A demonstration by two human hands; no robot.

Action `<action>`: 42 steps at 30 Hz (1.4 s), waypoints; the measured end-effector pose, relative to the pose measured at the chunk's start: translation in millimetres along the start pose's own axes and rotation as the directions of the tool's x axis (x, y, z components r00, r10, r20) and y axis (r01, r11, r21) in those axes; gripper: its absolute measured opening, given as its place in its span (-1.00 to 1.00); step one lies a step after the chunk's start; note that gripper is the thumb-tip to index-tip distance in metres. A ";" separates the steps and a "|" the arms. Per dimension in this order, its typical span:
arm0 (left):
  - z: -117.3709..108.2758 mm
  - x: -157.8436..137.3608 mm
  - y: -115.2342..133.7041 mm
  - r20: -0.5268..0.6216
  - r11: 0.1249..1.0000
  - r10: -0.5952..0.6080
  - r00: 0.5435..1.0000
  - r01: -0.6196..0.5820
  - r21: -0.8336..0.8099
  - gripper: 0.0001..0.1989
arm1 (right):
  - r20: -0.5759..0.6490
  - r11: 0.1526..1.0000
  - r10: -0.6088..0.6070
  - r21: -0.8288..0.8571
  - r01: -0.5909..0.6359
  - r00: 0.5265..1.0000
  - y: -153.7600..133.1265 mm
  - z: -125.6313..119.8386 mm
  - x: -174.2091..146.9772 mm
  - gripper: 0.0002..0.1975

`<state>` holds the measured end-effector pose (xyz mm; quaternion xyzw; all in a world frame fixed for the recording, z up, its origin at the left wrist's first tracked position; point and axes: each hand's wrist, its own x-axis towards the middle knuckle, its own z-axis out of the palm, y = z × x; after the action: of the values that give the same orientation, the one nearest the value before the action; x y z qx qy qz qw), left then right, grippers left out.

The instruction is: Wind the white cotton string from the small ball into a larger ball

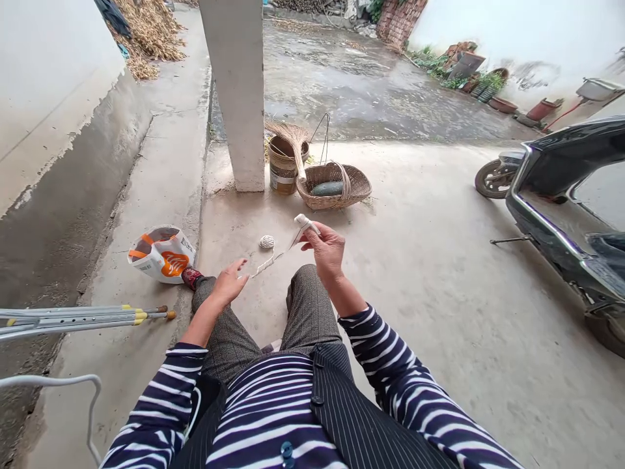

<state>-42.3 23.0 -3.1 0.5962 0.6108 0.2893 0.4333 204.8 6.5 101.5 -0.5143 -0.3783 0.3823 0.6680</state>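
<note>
The right hand (329,253) is pinching a white object (303,223). Left of this grip, the left hand (229,284) is hovering, fingers parted, near twisted white cord (265,265).

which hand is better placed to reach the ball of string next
Probably the left hand: it looks open and appears nearer the ball of string, while the right hand holds a white bundle.

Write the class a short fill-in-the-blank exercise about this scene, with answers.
1. The ____ hand holds a white thing.
2. The ball of string on the floor is ____.
3. A green vegetable lies in the woven ____.
4. The printed mark on the bag is ____.

Missing words: right; white; basket; orange.
</note>
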 end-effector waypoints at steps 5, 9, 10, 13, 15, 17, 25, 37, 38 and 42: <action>39.8 -15.8 66.7 0.070 0.844 0.195 0.978 -0.131 -0.520 -0.50 | 0.021 0.991 0.124 -0.058 -0.122 0.992 38.9 15.9 -9.3 -0.53; 62.1 -26.4 85.9 0.005 0.768 0.135 0.991 -0.101 -0.633 -0.60 | 0.075 0.994 0.097 -0.064 -0.093 0.992 43.2 21.1 -17.7 -0.59; 63.6 -27.0 86.3 0.003 0.761 0.121 0.993 -0.091 -0.643 -0.60 | 0.082 0.994 0.089 -0.070 -0.083 0.993 43.9 21.3 -19.2 -0.60; 62.3 -25.3 83.0 0.023 0.768 0.082 0.996 -0.049 -0.639 -0.58 | 0.077 0.992 0.066 -0.116 -0.057 0.995 49.1 20.1 -21.9 -0.60; 59.2 -24.1 78.8 0.056 0.780 0.055 0.997 -0.008 -0.626 -0.59 | 0.066 0.988 0.032 -0.155 -0.021 0.997 54.0 18.3 -22.1 -0.60; 56.0 -25.5 73.7 0.078 0.805 0.037 0.996 0.017 -0.593 -0.63 | 0.070 0.981 -0.021 -0.193 0.034 0.997 58.3 16.2 -21.4 -0.60; 43.1 -50.9 68.7 0.176 0.968 0.192 0.966 -0.157 -0.196 -0.68 | 0.287 0.686 -0.289 -0.603 0.407 0.913 86.4 0.2 -14.0 -0.72; 16.3 -12.2 73.0 0.341 0.788 0.033 0.940 0.186 -0.587 -0.68 | 0.739 0.481 -0.147 -0.527 0.701 0.657 101.3 -25.6 -43.3 -0.72; 16.7 -7.9 70.8 0.349 0.801 0.025 0.937 0.191 -0.568 -0.67 | 0.731 0.533 -0.145 -0.510 0.675 0.666 101.0 -26.5 -44.8 -0.73; 11.2 10.4 63.4 0.429 0.909 0.008 0.903 0.172 -0.379 -0.59 | 0.674 0.788 -0.122 -0.381 0.484 0.729 100.7 -27.8 -50.2 -0.73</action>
<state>-1.4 39.1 45.0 0.5138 0.4541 0.2558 0.6814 196.4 -31.7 -7.6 -0.4524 -0.7474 0.2883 0.3920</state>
